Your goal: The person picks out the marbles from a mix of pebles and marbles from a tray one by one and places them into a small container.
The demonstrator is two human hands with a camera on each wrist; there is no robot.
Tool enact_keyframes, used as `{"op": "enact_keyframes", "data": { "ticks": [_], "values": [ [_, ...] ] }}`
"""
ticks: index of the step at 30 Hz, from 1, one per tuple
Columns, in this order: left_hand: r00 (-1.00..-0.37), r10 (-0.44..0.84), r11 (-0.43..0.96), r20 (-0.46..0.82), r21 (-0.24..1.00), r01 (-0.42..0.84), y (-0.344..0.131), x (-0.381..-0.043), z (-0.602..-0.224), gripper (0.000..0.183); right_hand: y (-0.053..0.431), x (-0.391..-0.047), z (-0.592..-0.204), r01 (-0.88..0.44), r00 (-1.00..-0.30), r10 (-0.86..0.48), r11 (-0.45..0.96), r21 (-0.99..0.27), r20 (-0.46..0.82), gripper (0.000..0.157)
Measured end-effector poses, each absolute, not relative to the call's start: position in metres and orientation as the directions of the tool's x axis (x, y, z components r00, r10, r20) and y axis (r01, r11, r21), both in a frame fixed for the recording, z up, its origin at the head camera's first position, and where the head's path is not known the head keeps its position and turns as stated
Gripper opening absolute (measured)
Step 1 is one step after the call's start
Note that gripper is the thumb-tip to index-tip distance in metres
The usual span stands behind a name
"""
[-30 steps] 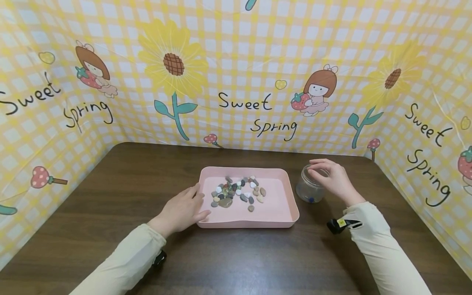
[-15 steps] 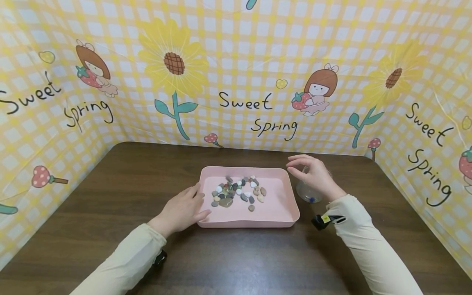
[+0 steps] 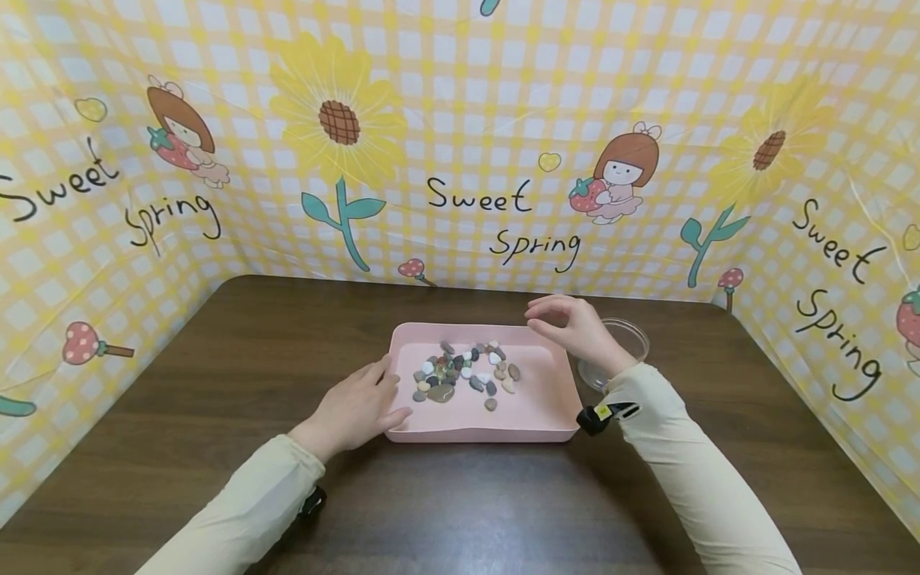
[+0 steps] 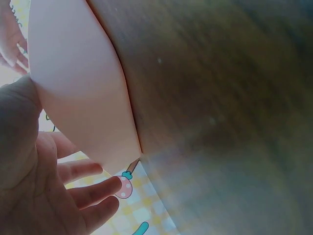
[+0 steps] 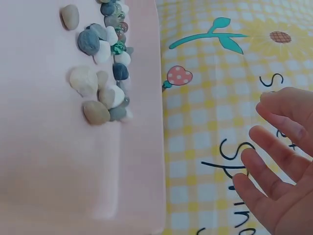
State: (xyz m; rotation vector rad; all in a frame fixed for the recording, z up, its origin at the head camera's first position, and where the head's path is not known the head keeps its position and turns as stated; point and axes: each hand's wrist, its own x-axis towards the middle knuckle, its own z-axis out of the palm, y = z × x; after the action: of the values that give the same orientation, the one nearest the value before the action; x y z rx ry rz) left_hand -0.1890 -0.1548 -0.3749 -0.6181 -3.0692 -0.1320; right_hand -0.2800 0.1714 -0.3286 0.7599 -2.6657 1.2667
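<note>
A shallow pink tray (image 3: pixel 535 411) holds pebbles and several glass marbles (image 5: pixel 118 47). The pebbles are grey, white and tan, with one larger brown pebble (image 3: pixel 440 394) near the front left of the group. My left hand (image 3: pixel 352 411) rests at the tray's left side, its thumb at the rim and its fingers spread loosely along the outer wall. Above the tray's back right corner is my right hand (image 3: pixel 582 334), fingers loosely bent with nothing between them. Behind its wrist stands a clear glass jar (image 3: pixel 637 339), partly hidden by the hand and sleeve.
The brown wooden table (image 3: pixel 460 511) extends around the tray. A yellow-checked cloth (image 3: pixel 474 104) with flowers and lettering walls off the back and both sides. A black wrist camera (image 3: pixel 595 419) overlaps the tray's right edge in the head view.
My right hand has moved left from over the jar's mouth to above the tray's back right corner. The blue thing seen in the jar is now hidden. My left hand stays put.
</note>
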Motion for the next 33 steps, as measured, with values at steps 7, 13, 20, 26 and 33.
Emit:
{"op": "enact_keyframes", "data": {
  "ticks": [7,13,20,26,33],
  "values": [
    [-0.917,0.396,0.914,0.057,0.073,0.399,-0.155,-0.189,-0.377,0.060,0.157,-0.291,-0.339,-0.442,-0.883,-0.397,0.522,-0.729,0.251,0.021],
    [-0.917,0.393,0.915,0.059,0.075,0.397,-0.156,-0.190,-0.377,0.061,0.145,-0.297,-0.346,-0.419,-0.888,-0.407,0.522,-0.743,0.214,0.021],
    [-0.922,0.385,0.919,0.037,0.078,0.387,-0.155,-0.190,-0.376,0.061,0.135,-0.305,-0.354,-0.397,-0.890,-0.425,0.542,-0.741,0.166,0.019],
    [-0.923,0.383,0.920,0.032,0.077,0.384,-0.155,-0.190,-0.376,0.061,0.131,-0.309,-0.360,-0.380,-0.887,-0.443,0.543,-0.749,0.128,0.020],
    [-0.919,0.391,0.916,0.044,0.077,0.394,-0.155,-0.189,-0.377,0.061,0.128,-0.310,-0.367,-0.329,-0.904,-0.426,0.616,-0.715,0.049,0.019]
  ]
}}
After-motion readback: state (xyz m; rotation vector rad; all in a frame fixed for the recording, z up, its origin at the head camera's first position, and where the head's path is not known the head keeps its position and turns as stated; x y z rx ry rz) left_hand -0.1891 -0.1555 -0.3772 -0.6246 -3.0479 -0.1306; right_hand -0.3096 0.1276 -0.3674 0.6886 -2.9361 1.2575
